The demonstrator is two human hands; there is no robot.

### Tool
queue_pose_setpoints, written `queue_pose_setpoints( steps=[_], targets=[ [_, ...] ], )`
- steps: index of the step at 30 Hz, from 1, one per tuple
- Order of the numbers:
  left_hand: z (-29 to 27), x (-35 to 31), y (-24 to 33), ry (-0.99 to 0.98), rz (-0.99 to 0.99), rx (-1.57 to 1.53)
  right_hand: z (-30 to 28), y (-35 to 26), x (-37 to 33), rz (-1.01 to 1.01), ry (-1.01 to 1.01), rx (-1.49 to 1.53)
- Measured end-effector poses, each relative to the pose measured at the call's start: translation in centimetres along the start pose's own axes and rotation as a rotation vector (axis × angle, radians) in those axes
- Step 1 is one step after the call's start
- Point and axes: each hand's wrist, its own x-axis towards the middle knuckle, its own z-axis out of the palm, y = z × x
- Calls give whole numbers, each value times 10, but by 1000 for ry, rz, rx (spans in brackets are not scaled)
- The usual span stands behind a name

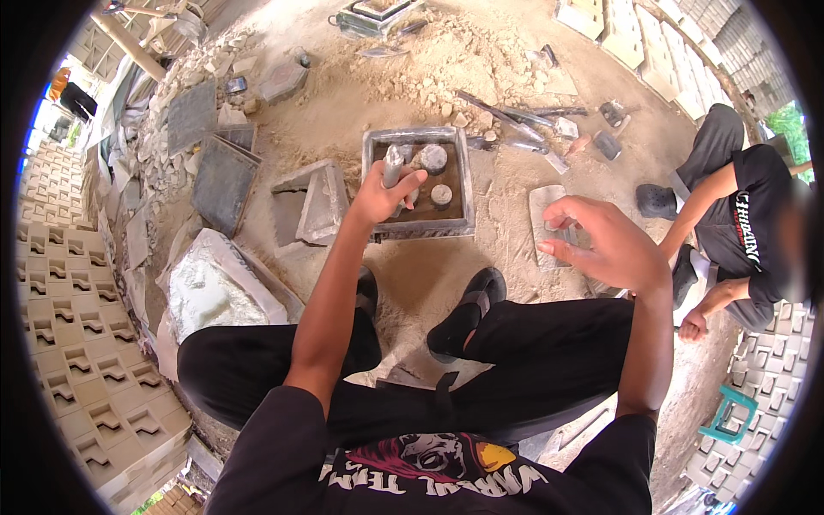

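A square grey mould frame (470, 184) lies on the sandy ground in front of my feet. Inside it, on a brown base, stand a larger round grey plug (433, 158) and a smaller, paler one (441, 196). My left hand (388, 194) is wrapped round an upright grey peg with a tapered top (392, 166), over the frame's left half; its lower end is hidden by the fingers. To the right, my right hand (601, 243) hovers with thumb and fingers curved apart, nothing visible between them. Beneath its fingertips lies a pale flat slab (549, 202).
White powder (203, 287) fills a tray by my left knee. Broken block pieces (322, 202) and dark plates (225, 184) lie left. Metal bars (502, 116) rest beyond the frame. A seated person (747, 206) is at right; stacked pierced blocks (94, 343) line the left.
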Motion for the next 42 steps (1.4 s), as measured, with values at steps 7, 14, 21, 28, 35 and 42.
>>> queue_pose_setpoints(
  steps=[7, 14, 21, 28, 35, 42],
  targets=[
    [-24, 8, -76, 53, -59, -195, 7, 2, 1, 107, 176, 330],
    [-22, 6, -42, 20, 64, -112, 4, -29, -12, 67, 380, 184],
    [-23, -1, -78, 159, -85, -31, 7, -35, -8, -76, 614, 157],
    [-16, 7, -17, 324, 66, -163, 10, -22, 6, 10, 638, 332],
    [-2, -1, -6, 329, 175, -83, 2, -17, 4, 36, 286, 130],
    [-12, 7, -10, 189, 162, -53, 5, -10, 5, -38, 207, 67]
  ],
)
